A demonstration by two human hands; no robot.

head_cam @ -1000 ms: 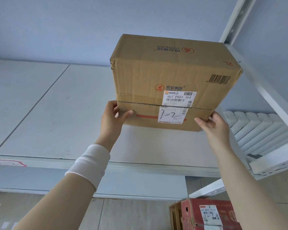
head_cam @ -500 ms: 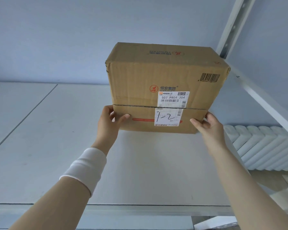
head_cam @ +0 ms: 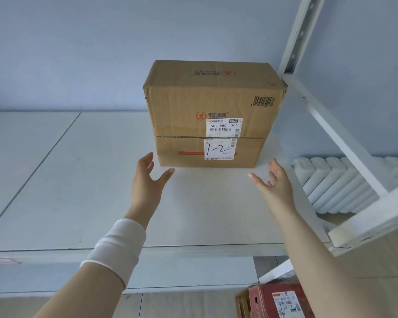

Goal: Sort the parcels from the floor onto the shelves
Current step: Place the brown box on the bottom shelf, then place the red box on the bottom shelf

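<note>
We see the brown cardboard parcel box standing on the white shelf near its back right corner — our left hand and right hand hover just before it, fingers spread, touching nothing.

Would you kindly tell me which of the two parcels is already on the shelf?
The brown box, hand-marked 1-2, stands on the shelf. The red box lies lower, below the shelf's front edge.

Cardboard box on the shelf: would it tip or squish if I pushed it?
Probably not tip: the cardboard box sits flat on the shelf, wider than tall. Its corrugated walls look stiff, so likely no squishing.
</note>
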